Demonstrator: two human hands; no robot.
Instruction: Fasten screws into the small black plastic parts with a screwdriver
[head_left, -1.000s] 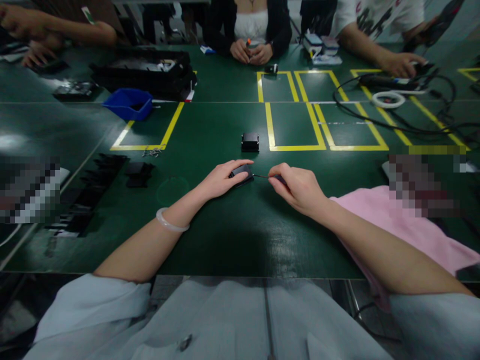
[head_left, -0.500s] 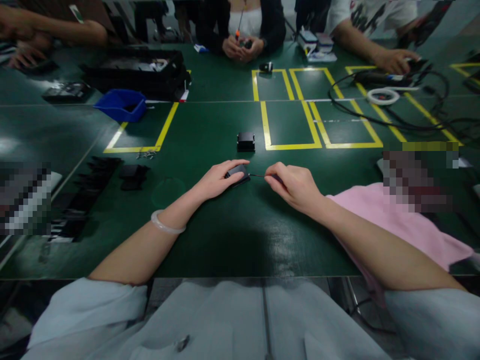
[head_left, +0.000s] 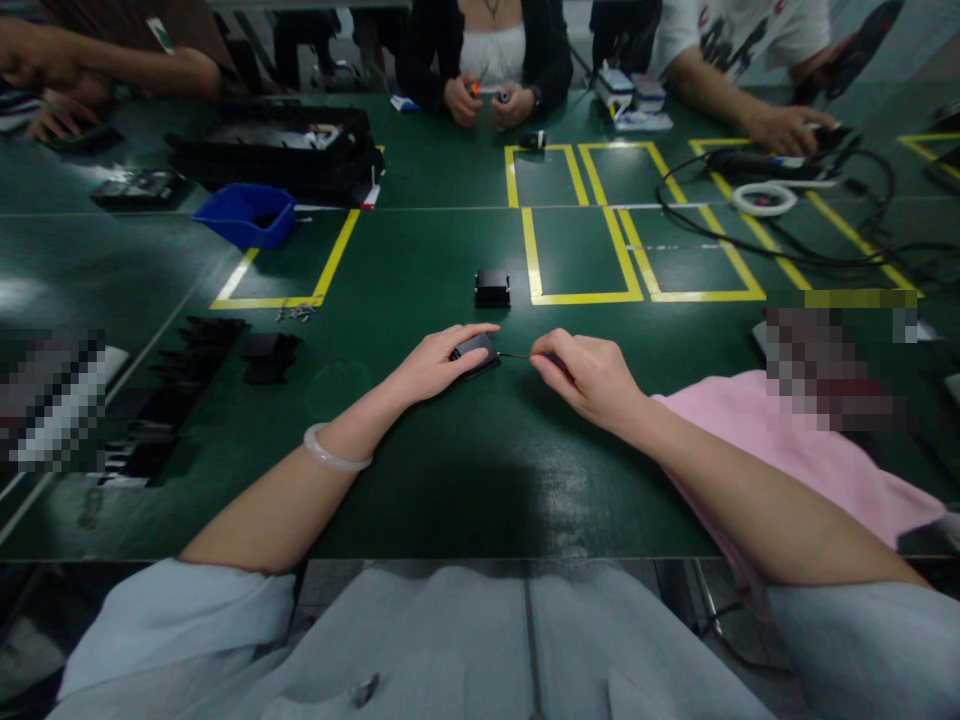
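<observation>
My left hand (head_left: 439, 362) is closed on a small black box-shaped part (head_left: 482, 350), thumb along its near side and fingers over the far side. My right hand (head_left: 592, 372) grips a screwdriver (head_left: 516, 355), its handle mostly hidden in the fingers. The thin shaft points left, and its tip meets the right end of the black part. Just beyond my hands, a similar black block (head_left: 493, 288) stands on the green table (head_left: 420, 480).
At left lie a row of black parts (head_left: 169, 400), another black part (head_left: 268, 357) and small screws (head_left: 298, 312). A blue bin (head_left: 247, 215) sits behind them. A pink cloth (head_left: 795, 450) lies under my right forearm. Co-workers sit opposite; cables (head_left: 795, 255) coil at far right.
My hands, the black part and the screwdriver keep nearly the same pose. Across the table, a co-worker's two hands have moved apart. The view has shifted slightly.
</observation>
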